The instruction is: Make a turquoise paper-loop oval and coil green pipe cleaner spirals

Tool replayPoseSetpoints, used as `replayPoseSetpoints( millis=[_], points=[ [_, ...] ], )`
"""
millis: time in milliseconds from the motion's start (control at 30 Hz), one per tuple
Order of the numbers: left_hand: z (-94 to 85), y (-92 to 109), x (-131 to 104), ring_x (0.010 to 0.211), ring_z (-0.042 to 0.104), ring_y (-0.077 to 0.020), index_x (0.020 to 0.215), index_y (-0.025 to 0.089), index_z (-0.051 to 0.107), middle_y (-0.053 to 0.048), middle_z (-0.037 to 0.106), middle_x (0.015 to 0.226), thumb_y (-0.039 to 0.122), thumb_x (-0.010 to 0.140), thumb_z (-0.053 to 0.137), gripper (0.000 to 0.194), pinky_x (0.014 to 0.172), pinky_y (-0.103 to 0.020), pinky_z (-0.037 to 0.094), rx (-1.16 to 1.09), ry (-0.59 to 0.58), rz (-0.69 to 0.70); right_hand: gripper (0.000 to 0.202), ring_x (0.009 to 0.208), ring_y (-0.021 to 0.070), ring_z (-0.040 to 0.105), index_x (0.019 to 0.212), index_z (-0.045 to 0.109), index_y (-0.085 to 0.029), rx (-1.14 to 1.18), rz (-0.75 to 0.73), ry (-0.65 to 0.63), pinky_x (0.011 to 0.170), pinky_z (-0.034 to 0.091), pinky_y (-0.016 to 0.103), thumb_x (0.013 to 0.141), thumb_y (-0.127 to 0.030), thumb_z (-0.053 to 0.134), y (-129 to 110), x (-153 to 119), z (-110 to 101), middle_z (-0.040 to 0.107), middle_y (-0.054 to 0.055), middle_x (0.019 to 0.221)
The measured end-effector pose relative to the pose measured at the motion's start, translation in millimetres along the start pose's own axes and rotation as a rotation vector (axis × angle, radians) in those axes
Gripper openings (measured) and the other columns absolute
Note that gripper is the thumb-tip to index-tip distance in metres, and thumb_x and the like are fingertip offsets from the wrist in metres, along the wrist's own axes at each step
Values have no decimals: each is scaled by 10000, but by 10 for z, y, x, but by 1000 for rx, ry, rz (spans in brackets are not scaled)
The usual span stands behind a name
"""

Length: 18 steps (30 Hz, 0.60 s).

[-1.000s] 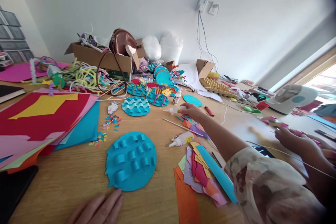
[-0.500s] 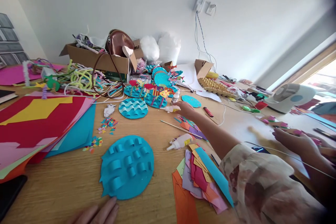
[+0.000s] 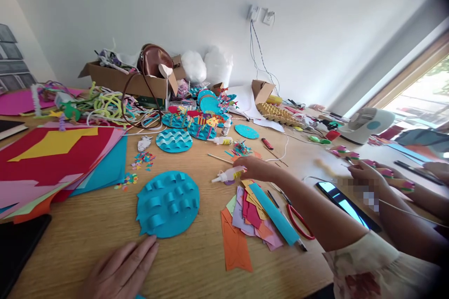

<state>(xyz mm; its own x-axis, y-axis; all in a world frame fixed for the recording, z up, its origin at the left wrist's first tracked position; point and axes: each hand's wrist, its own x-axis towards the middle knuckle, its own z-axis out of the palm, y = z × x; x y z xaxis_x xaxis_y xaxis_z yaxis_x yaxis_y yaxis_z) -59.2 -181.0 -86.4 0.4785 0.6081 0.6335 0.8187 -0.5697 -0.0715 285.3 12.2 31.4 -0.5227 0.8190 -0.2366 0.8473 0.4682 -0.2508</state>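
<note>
**Our Right Hand [image 3: 253, 167] Rests on Glue Bottle [image 3: 228, 175]**

Our left hand [image 3: 121, 266] lies flat on the near-left table [image 3: 189, 266], fingers extended and holding nothing, tips at the near edge of a blue paper disc [image 3: 168, 203] with raised loops. To the disc's right, our right fingers touch the bottle's back end; we cannot tell whether they grip it. A second bottle [image 3: 222, 140] lies farther off, coloured paper scraps [image 3: 253, 217] nearer.

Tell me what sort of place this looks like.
Probably a handicraft workspace; home, school or studio, I can't tell. The signs: a stack of bright coloured paper sheets, a round blue paper-like disc with curled strips, and a white plastic squeeze bottle at the right hand.
</note>
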Motion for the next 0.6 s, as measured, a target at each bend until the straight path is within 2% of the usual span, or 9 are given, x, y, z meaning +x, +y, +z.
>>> replayPoseSetpoints(
  millis=[100,200,233,267,333,400,600],
  points=[
    [-65,-44,1,955,546,-141,1373,290,316,62,649,1125,27,706,376,719,828,-242,361,84,-95,116,241,808,226,567,884,621,-170,77,9,83,717,430,345,644,-148,621,10,-146,-48,633,52,853],
    [-101,-48,3,962,547,-153,1305,268,430,49,641,1139,26,659,400,691,827,-253,382,126,-88,106,211,759,182,562,944,567,-182,214,-2,162,651,448,298,740,-234,549,-95,-409,-100,604,29,844],
    [-114,-38,12,964,547,-154,1289,268,448,50,640,1141,27,654,404,681,824,-253,391,125,-88,104,231,774,176,564,973,545,-186,305,-10,205,657,455,292,757,-268,541,-167,-505,-97,599,28,864],
    [-131,-23,26,966,547,-154,1273,267,465,52,636,1145,29,651,406,669,820,-251,400,120,-90,104,260,799,181,565,981,538,-187,498,-11,279,677,460,298,747,-295,571,-255,-597,-80,597,34,880],
    [-175,11,63,967,546,-151,1232,267,501,54,630,1153,24,649,405,639,816,-244,412,105,-99,92,290,809,181,563,947,551,-205,809,-9,431,696,460,298,701,-326,647,-461,-751,-3,601,24,872],
    [-227,43,102,969,544,-148,1194,264,530,53,625,1160,12,655,397,610,817,-240,416,100,-126,66,271,788,162,553,930,580,-226,965,11,555,672,448,267,695,-322,676,-673,-851,112,606,15,862],
    [-290,81,162,972,545,-149,1128,223,580,27,639,1142,-7,709,378,519,821,-247,420,75,-195,21,300,586,95,494,876,630,-246,1431,-19,756,517,412,206,618,-345,749,-1141,-821,440,590,-12,728]
  ],
)
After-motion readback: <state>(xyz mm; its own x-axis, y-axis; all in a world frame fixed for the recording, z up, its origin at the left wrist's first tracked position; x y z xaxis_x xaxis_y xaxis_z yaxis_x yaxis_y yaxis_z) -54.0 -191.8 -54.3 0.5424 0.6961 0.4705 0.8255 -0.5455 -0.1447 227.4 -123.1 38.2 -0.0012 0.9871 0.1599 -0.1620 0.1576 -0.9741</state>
